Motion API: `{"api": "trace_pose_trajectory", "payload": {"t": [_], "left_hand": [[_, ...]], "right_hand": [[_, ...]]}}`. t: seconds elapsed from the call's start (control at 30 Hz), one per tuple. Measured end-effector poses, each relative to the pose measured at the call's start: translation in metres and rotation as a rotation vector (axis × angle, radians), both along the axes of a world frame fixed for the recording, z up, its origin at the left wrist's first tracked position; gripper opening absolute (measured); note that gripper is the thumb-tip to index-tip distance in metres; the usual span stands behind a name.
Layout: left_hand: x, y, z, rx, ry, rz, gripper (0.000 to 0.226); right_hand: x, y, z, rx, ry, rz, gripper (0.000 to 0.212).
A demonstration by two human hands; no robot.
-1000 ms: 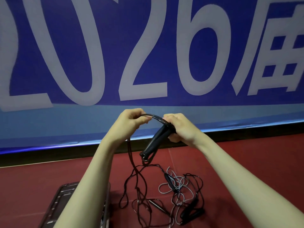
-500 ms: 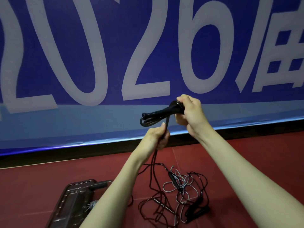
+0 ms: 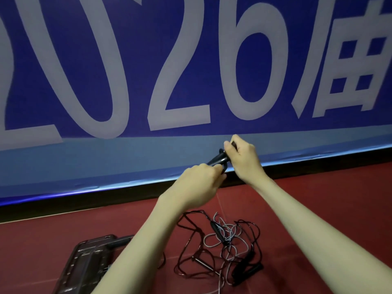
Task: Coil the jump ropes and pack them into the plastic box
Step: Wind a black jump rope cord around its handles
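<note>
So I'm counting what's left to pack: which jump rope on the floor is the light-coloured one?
The grey rope in the middle of the tangle; the cords looped around it are dark.

Plastic box point(image 3: 89, 262) partly behind forearm

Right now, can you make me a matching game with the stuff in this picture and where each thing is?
Things:
1. black handles
2. plastic box
3. tangled ropes
4. banner

Places:
A. on the wall behind
B. held up in both hands
C. floor, bottom left
D. loose on the red floor, between the arms

Pairs: 1-B, 2-C, 3-D, 4-A
</note>
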State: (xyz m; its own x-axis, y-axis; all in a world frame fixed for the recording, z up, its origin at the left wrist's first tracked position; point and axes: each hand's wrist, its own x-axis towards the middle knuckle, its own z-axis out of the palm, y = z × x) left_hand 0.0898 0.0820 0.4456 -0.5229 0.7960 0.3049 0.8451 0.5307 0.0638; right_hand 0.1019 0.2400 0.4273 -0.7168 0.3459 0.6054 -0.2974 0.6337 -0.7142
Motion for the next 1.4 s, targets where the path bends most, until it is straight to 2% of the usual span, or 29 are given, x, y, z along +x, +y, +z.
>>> {"api": "trace_pose_trajectory", "payload": {"t": [0.07, 0.17, 0.27, 0.4, 0.57, 0.67, 0.83, 0.93, 0.97, 1.03, 1.27, 1.4], "left_hand": [[-0.004, -0.009, 0.004, 0.015, 0.006, 0.012, 0.026], [-0.014, -0.023, 0.008, 0.186, -0.122, -0.01, 0.019], [-0.028, -0.033, 0.011, 0.369, -0.243, -0.029, 0.016], [-0.036, -0.04, 0.01, 0.477, -0.311, 0.01, 0.021], [-0.046, -0.048, 0.002, 0.506, -0.401, 0.008, 0.023], [-0.048, -0.053, -0.004, 0.56, -0.608, -0.026, 0.016], [-0.056, -0.051, -0.017, 0.674, -0.845, -0.052, 0.025], [-0.06, -0.046, -0.024, 0.891, -1.106, -0.124, 0.031], [-0.061, -0.043, -0.024, 0.96, -1.177, -0.148, 0.032], [-0.059, -0.036, -0.023, 0.979, -1.213, -0.155, 0.031], [-0.033, -0.01, -0.014, 0.935, -1.083, -0.006, 0.037], [-0.024, -0.002, -0.009, 0.903, -0.968, -0.005, 0.04]], "right_hand": [[0.002, 0.002, -0.005, 0.072, -0.126, 0.104, 0.035], [0.005, 0.004, -0.002, 0.13, -0.308, 0.282, 0.031], [0.008, 0.001, 0.003, 0.159, -0.418, 0.417, 0.023], [0.013, -0.008, 0.011, 0.172, -0.522, 0.503, 0.016], [0.018, -0.012, 0.018, 0.136, -0.562, 0.611, 0.013], [0.019, -0.016, 0.02, 0.041, -0.555, 0.726, 0.013], [0.018, -0.023, 0.024, -0.182, -0.461, 0.904, 0.01], [0.017, -0.023, 0.029, -0.29, -0.392, 0.981, 0.012], [0.016, -0.024, 0.03, -0.305, -0.369, 0.982, 0.012], [0.012, -0.024, 0.028, -0.349, -0.314, 0.95, 0.012], [0.003, -0.025, 0.023, -0.436, -0.13, 0.661, 0.016], [0.002, -0.025, 0.03, -0.45, -0.005, 0.489, 0.019]]}}
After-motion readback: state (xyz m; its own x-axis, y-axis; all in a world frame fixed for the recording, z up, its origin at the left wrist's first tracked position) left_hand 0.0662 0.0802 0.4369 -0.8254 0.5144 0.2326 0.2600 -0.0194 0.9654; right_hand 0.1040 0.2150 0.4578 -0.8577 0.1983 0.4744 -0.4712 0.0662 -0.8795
